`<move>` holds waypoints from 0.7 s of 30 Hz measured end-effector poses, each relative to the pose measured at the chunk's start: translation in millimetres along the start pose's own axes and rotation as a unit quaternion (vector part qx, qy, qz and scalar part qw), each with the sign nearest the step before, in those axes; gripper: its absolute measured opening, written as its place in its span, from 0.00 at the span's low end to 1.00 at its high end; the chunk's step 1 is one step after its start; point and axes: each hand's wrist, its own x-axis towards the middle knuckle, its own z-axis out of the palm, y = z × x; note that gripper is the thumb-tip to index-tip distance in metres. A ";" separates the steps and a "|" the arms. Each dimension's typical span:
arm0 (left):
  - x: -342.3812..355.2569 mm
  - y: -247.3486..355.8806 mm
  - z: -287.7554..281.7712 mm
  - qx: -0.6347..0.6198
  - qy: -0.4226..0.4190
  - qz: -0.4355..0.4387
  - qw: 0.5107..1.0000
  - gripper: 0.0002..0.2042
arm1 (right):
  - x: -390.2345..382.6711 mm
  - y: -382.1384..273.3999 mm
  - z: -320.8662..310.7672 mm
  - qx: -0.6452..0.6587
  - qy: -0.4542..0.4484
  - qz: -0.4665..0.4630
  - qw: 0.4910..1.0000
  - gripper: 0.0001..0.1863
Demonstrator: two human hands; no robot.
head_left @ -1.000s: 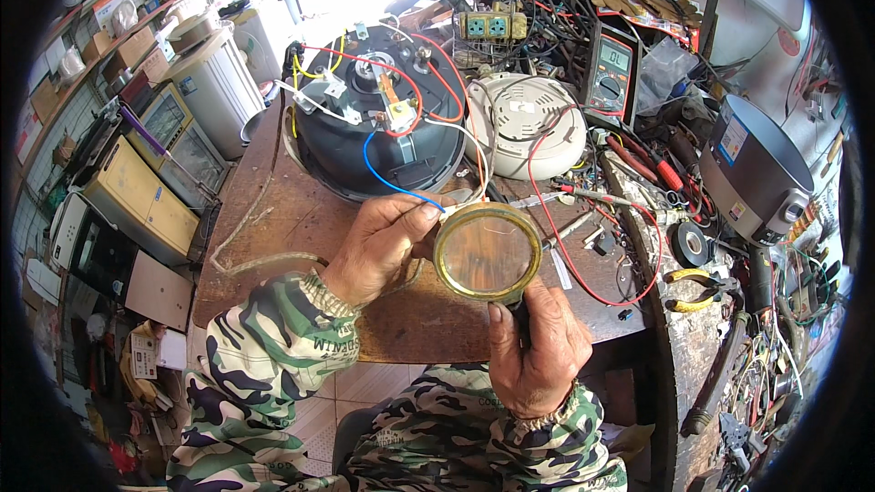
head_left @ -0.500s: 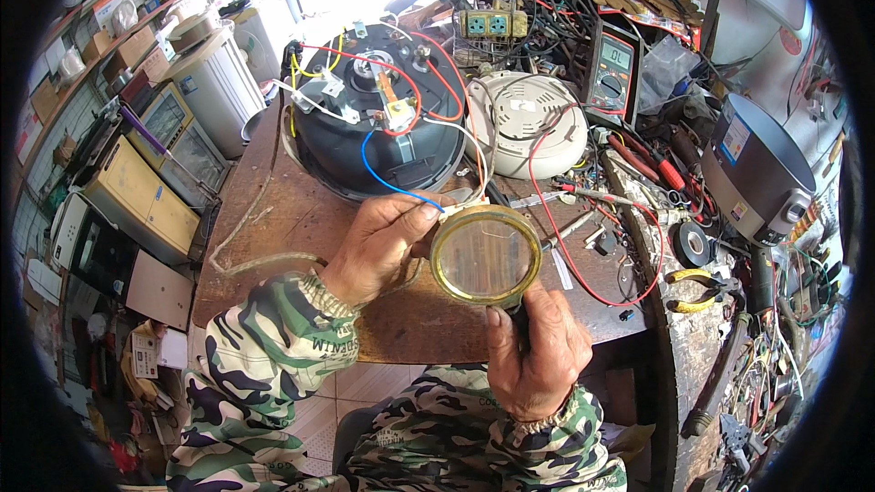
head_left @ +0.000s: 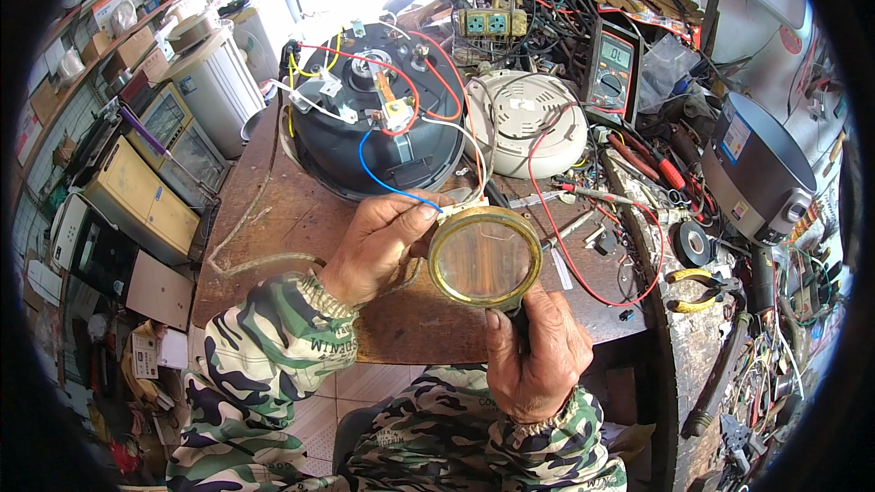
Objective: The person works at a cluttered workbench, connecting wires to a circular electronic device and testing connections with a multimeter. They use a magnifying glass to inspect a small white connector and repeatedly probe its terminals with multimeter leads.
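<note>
My right hand (head_left: 540,355) is closed around the handle of a magnifying glass (head_left: 485,257) with a brass-coloured rim. Its round lens is over the worn wooden table, close to my left hand (head_left: 381,251). The left fingers pinch a small pale part (head_left: 463,210) where a blue wire (head_left: 387,184) and white wires meet. The lens rim and my fingers hide much of that part, so its kind does not show. These wires run up to an upturned black appliance body (head_left: 378,141), which has red, yellow and white wires and metal terminals on its underside.
Right of the black body lies a round beige vented cover (head_left: 529,123). A multimeter (head_left: 612,73) stands behind it, its red lead (head_left: 583,296) looping over the table. Yellow-handled pliers (head_left: 697,292), black tape (head_left: 693,243) and a grey pot-like housing (head_left: 758,164) are at the right among scattered wires.
The magnifying glass has shifted very slightly left and toward me. Both hands keep their hold, and the rest looks the same.
</note>
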 end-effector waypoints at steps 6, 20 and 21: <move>1.1 -0.8 -0.8 -0.009 -0.006 0.001 1.000 0.20 | -2.1 1.8 1.8 0.000 0.006 -0.001 1.000 0.24; -0.1 1.7 4.8 0.000 0.019 0.007 1.000 0.19 | -1.2 0.7 -0.2 -0.002 0.005 0.001 1.000 0.25; -0.8 2.1 5.7 0.001 0.019 0.006 1.000 0.19 | -1.8 0.7 -0.5 0.000 0.006 -0.001 1.000 0.25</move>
